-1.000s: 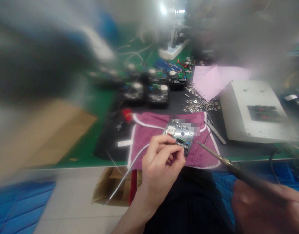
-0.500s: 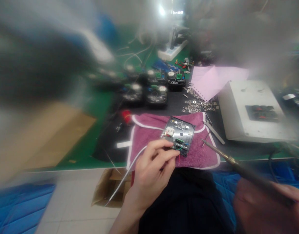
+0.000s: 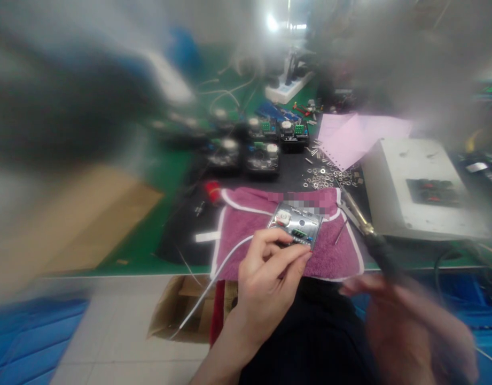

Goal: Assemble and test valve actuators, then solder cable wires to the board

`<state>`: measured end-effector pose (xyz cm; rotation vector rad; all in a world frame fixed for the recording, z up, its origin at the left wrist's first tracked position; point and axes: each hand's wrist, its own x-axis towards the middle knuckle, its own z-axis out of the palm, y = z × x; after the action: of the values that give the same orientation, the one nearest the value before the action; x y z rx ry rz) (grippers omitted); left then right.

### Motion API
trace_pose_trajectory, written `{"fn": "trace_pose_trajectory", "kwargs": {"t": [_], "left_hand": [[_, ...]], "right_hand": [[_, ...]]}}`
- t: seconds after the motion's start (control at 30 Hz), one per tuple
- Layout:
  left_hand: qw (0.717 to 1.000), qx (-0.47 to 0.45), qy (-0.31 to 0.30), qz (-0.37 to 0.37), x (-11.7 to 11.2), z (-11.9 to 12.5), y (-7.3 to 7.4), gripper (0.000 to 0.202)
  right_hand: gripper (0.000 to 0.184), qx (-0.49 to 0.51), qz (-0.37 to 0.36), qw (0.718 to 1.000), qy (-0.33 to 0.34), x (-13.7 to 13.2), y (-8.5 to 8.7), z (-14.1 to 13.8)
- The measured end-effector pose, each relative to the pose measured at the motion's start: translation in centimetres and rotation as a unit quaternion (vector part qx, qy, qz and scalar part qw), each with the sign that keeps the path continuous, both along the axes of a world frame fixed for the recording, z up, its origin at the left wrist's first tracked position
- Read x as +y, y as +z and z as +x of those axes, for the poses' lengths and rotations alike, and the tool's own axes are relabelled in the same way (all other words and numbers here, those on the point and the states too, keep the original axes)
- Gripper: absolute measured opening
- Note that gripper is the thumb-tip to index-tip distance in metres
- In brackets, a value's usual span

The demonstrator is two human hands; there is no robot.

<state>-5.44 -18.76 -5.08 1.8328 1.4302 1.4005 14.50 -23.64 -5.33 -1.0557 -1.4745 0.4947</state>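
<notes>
A small silver circuit module (image 3: 299, 222) with a green terminal block lies on a magenta towel (image 3: 246, 235) at the bench's near edge. My left hand (image 3: 270, 278) is closed in a pinch at the module's near edge; what it pinches is too small to name, and a white cable (image 3: 213, 278) runs beneath it. My right hand (image 3: 410, 326), blurred at the lower right, grips a soldering iron (image 3: 369, 232). The iron's tip points up and away, to the right of the module and clear of it.
A white box (image 3: 418, 187) stands at the right, with pink paper (image 3: 358, 136) behind it. Loose washers (image 3: 326, 176) and several dark modules (image 3: 265, 147) lie beyond the towel. An open cardboard box (image 3: 189, 310) sits on the floor below the bench edge. The left is blurred.
My right hand swung the soldering iron up and leftward, so its tip now points away past the module's right side. My left hand stayed pinched at the module's near edge.
</notes>
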Motion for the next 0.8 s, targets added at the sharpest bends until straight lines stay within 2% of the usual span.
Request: {"fn": "trace_pose_trajectory", "kwargs": {"t": [0.07, 0.17, 0.27, 0.4, 0.5, 0.8], "left_hand": [[1.0, -0.001, 0.002, -0.01, -0.1, 0.1, 0.1, 0.021], [1.0, -0.001, 0.0, -0.028, -0.2, 0.0, 0.3, 0.017], [0.999, -0.002, -0.003, -0.034, -0.1, -0.1, 0.5, 0.014], [0.999, 0.005, -0.003, -0.039, -0.1, -0.2, 0.4, 0.011], [0.999, 0.005, -0.004, -0.039, -0.1, -0.1, 0.4, 0.012], [1.0, 0.005, 0.013, -0.018, 0.0, -0.2, 0.4, 0.012]], "right_hand": [[0.042, 0.008, -0.008, 1.0, 0.015, 0.8, 0.6, -0.7], [0.052, -0.031, -0.009, 0.997, 0.07, 1.7, 1.1, -1.4], [0.062, -0.051, -0.014, 0.994, 0.096, 2.1, 1.0, -1.8], [0.07, -0.074, -0.004, 0.992, 0.098, 2.0, 0.6, -2.0], [0.073, -0.052, -0.002, 0.993, 0.102, 1.9, 0.8, -2.2], [0.068, -0.134, -0.002, 0.989, 0.067, 2.9, 0.3, -2.9]]}}
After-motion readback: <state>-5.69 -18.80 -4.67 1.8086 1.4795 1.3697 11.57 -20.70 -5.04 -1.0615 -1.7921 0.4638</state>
